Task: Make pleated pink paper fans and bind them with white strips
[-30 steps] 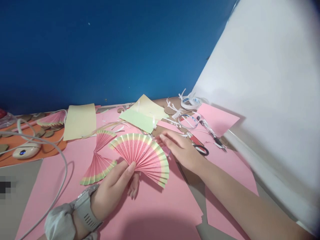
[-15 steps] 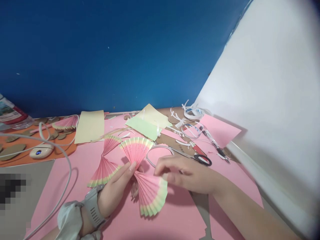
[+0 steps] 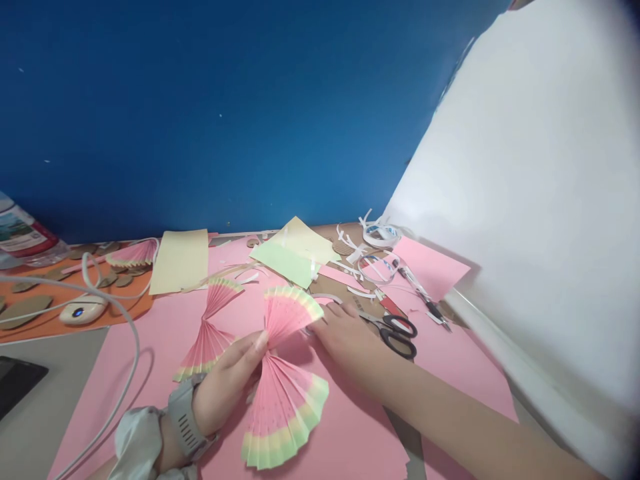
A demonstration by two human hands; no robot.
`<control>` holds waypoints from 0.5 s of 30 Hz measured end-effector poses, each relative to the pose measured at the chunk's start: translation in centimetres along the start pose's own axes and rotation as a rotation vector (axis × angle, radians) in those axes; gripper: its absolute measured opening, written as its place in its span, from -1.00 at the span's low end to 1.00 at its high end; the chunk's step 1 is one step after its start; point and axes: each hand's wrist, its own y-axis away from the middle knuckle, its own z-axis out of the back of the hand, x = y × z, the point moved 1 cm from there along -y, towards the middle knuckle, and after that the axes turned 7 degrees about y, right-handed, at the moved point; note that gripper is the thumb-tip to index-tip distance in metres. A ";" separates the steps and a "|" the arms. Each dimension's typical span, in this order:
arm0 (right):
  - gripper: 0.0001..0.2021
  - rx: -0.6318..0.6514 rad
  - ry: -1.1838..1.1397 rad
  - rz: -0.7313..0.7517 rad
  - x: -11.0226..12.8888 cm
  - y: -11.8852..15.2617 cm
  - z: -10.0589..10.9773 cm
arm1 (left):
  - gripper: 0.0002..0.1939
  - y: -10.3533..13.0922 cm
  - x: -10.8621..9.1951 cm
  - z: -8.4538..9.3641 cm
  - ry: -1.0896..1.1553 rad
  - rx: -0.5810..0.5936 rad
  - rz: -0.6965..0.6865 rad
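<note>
A watermelon-patterned paper fan [image 3: 287, 420] is pinched at its narrow middle by the left hand [image 3: 230, 373], thumb on top and fingers closed behind; one wing opens toward one o'clock, the other toward five. The right hand [image 3: 347, 337] is at the fan's three o'clock, palm down, fingers bent over a tape ring [image 3: 327, 297]; whether they grip it cannot be told. Three fans show: this one, a pink-and-green bow [image 3: 207, 343] at the left hand's eleven o'clock, and a pleated fan [image 3: 134, 253] at its ten. There are two more rings, a white roll [image 3: 381, 235] and a clear roll [image 3: 376, 268], at the right hand's one o'clock, one pen [image 3: 423, 291] at two, and one pair of scissors [image 3: 399, 335] at three. Half a second ago the right hand was beside the lower wing; now it covers the ring, the lower wing has swung nearer the wearer, and both scissor loops show.
</note>
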 end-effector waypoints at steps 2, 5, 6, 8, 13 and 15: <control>-0.89 0.001 0.018 0.005 -0.6 0.2 0.1 | -0.57 0.0 0.2 0.0 0.020 0.017 0.020; -0.97 -0.031 0.003 -0.028 -1.3 0.4 0.5 | -0.60 -0.1 0.6 -0.1 0.148 0.091 0.057; -0.97 -0.047 -0.012 -0.040 -1.3 0.4 0.5 | -0.63 -0.2 0.7 -0.2 0.195 0.111 0.062; -0.94 -0.070 -0.042 -0.051 -0.9 0.3 0.3 | -0.68 -0.3 0.7 -0.3 0.268 0.143 0.057; -0.87 -0.088 -0.198 -0.113 0.0 -0.1 0.0 | -0.60 -0.4 0.5 -0.6 0.260 0.220 0.018; -0.80 -0.034 -0.316 -0.207 -0.2 -0.1 0.2 | -0.64 -0.5 0.6 -0.6 0.295 0.212 0.050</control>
